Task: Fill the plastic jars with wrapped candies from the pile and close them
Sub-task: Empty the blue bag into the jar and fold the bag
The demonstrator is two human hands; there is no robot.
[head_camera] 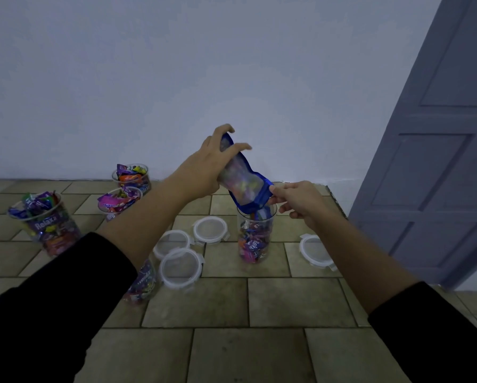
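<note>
A blue-edged clear candy bag (243, 178) is tipped mouth-down over an open plastic jar (255, 239) standing on the tiled floor. My left hand (212, 161) grips the bag's raised bottom end. My right hand (295, 201) pinches the bag's lower edge at the jar's rim. The jar is partly filled with wrapped candies. Three full open jars stand at the left (48, 225) (118, 201) (133, 176). A fourth jar (143, 280) is partly hidden under my left forearm.
Several white-rimmed clear lids lie on the floor: three left of the jar (209, 228) (172, 241) (180, 268) and one at the right (313, 251). A white wall runs behind. A grey-blue door (436, 150) stands at the right.
</note>
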